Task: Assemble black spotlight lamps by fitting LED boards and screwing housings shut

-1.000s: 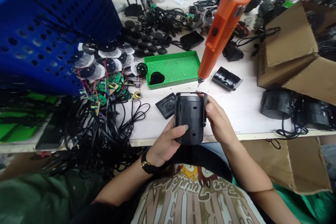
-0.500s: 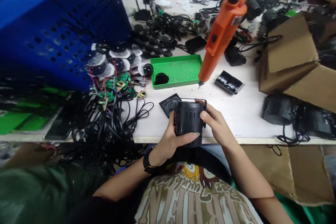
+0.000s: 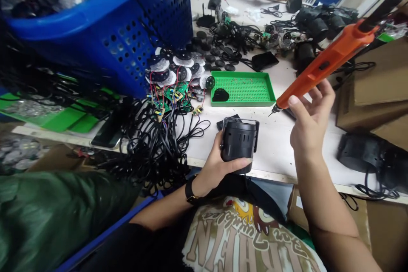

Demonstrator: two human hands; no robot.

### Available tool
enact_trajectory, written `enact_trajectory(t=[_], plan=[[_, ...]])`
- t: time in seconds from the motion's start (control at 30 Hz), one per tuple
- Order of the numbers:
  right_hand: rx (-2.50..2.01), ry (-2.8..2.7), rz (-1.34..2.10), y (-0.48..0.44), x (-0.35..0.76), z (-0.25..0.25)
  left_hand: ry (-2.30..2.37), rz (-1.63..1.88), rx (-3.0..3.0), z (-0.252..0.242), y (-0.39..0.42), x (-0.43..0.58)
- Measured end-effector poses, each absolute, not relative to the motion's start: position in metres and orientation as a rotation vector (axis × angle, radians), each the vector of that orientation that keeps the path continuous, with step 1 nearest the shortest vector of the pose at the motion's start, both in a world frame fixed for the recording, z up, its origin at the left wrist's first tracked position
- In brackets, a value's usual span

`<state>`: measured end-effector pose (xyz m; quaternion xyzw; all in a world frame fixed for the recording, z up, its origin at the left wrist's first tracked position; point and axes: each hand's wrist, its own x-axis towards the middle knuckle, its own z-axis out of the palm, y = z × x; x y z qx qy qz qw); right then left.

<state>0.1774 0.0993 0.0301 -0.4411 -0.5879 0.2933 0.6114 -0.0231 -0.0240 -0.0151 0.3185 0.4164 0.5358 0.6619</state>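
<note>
Worktop (image 3: 280, 144): pale and crowded, seen from its near edge.
Blue basket (image 3: 111, 29): perforated, at the left end, raised above the surface.
Cardboard box (image 3: 379, 85): at the right edge, flaps open.
Cable tangle (image 3: 153, 136): black, spilling over the near edge left of centre. Circuit boards (image 3: 168, 95) lie at its far side.
Green tray (image 3: 242, 89): mid-worktop, with a dark part in its left corner.
Orange screwdriver (image 3: 325, 61): hanging at a slant over the right half, tip pointing down-left, just right of the tray.
Black housing (image 3: 239, 144): cylindrical and upright, over the near edge at centre.
Left hand (image 3: 216, 165): grip closed around the housing's lower half, thumb across its front.
Right hand (image 3: 307, 123): raised beside the screwdriver's tip end. Grip open, fingers spread under the orange body, probably touching it, though contact is unclear.
Wristwatch (image 3: 190, 190): on the left wrist.
</note>
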Motion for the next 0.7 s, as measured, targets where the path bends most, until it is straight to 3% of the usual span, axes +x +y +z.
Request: enact_trajectory(t=[0.27, 0.53, 0.7], plan=[[-1.048, -1.317, 0.744, 0.12, 0.149, 0.047, 0.874, 1.25, 0.493, -0.014, -0.021, -0.03], [-0.764, -1.125, 1.032, 0.038, 0.118, 0.075, 0.941, 1.336, 0.48, -0.016, -0.02, -0.036], [-0.773, -1.27, 1.008, 0.008, 0.121, 0.076, 0.983, 1.378, 0.492, -0.015, -0.021, -0.034]])
